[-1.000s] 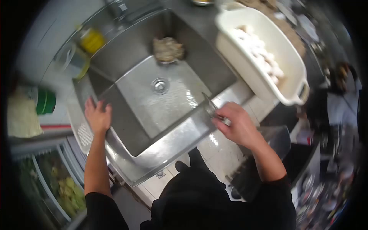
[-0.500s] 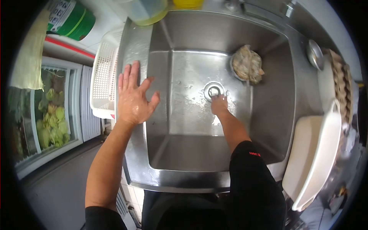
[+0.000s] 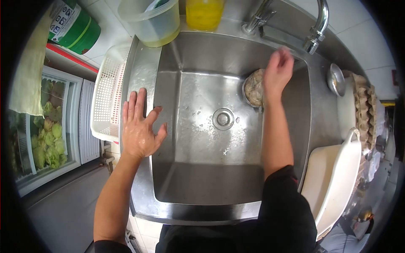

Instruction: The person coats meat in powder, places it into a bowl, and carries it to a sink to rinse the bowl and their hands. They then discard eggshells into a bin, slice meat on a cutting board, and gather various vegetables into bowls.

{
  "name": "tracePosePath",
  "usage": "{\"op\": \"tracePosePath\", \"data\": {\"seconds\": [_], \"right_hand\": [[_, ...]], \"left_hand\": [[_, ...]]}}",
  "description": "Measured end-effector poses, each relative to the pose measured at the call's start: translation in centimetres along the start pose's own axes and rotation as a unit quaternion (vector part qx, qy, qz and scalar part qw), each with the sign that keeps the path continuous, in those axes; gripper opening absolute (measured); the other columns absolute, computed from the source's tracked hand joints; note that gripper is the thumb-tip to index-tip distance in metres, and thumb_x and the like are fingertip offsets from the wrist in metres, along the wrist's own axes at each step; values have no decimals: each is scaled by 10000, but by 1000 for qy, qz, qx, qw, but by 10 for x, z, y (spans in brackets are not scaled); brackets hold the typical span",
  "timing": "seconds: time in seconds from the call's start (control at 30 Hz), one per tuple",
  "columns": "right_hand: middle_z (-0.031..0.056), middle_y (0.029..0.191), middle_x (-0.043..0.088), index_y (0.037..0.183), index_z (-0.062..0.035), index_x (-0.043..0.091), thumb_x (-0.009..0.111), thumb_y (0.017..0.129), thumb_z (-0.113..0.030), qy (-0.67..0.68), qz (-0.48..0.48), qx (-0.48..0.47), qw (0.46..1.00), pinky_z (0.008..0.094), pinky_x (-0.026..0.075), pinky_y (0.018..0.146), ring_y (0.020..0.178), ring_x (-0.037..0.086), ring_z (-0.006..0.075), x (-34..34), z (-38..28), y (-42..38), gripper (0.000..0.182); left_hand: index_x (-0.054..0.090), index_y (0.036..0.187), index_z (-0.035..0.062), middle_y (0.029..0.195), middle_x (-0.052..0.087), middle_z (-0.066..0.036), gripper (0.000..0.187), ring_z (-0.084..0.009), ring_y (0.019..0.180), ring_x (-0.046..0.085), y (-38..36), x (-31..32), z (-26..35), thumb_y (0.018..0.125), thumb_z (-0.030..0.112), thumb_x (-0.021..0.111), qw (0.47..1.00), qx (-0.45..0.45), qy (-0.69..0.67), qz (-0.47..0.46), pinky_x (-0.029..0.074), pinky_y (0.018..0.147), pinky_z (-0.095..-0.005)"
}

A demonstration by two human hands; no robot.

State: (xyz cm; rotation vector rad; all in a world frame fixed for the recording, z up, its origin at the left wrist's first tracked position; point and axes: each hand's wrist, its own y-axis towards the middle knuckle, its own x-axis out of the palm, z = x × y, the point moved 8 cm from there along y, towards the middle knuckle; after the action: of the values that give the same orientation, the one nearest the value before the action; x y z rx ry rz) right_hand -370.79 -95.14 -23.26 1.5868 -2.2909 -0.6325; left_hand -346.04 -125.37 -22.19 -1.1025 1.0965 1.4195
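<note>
My left hand (image 3: 141, 137) lies with its fingers spread on the left rim of the stainless steel sink (image 3: 164, 208), and it holds nothing. Over the sink's far right part, my right hand (image 3: 278, 76) is raised; its fingertips look bent but are smeared by motion, so any held thing cannot be made out. Just left of it, partly covered by the hand, a round bowl (image 3: 253, 87) full of pale, wet-looking food stands in the basin. The drain (image 3: 222, 119) is in the wet sink floor, with a small pale scrap (image 3: 225, 152) nearer me.
A tap (image 3: 314, 38) rises behind the sink, with a ladle (image 3: 336, 80) on the right ledge. Clear tub (image 3: 152, 25) and yellow container (image 3: 204, 14) stand at the back. White basket (image 3: 107, 97) is left; a white tub (image 3: 333, 181) and egg trays (image 3: 365, 109) are right.
My right hand has risen from the drain to the far right, beside the bowl. My left hand stays on the rim. The view has shifted, showing more of the tap.
</note>
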Motion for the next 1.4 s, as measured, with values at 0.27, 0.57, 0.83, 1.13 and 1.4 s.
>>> {"op": "tracePosePath", "data": {"seconds": [0.27,0.57,0.83,1.13,1.4], "right_hand": [[177,1009,690,1041,-21,677,628,863,-357,-313,-125,-9,942,413,488,898,968,656,300,78,-20,121,383],[159,1010,681,974,-39,700,641,889,-314,-299,-169,-35,938,404,516,788,861,653,265,5,7,55,294],[163,1175,629,1276,14,497,277,1055,-291,114,-218,90,965,367,504,886,1037,619,227,26,-154,37,436],[101,946,629,1183,34,552,480,1006,-284,420,-230,335,811,369,500,887,945,611,235,140,-99,-34,372],[76,735,606,1045,-21,638,565,952,-431,105,-356,388,843,328,491,623,666,594,244,180,18,-133,426]], "left_hand": [[643,1149,118,1552,226,-216,426,-452,1421,204,-3,-2,0,782,334,624,1000,12,1,21,170,1152,-540],[638,1162,123,1548,238,-215,438,-443,1420,216,-3,-3,-2,776,328,630,1000,11,-5,27,177,1154,-531],[642,1160,122,1552,238,-202,443,-416,1433,204,-5,1,-3,768,326,642,1000,1,-1,16,165,1162,-524],[645,1135,119,1552,243,-194,418,-415,1430,213,-4,2,-4,785,346,636,1000,1,6,19,162,1162,-524],[663,1117,149,1545,254,-192,396,-415,1423,227,-4,4,-10,781,357,641,1000,-6,-9,24,171,1163,-509]]}}
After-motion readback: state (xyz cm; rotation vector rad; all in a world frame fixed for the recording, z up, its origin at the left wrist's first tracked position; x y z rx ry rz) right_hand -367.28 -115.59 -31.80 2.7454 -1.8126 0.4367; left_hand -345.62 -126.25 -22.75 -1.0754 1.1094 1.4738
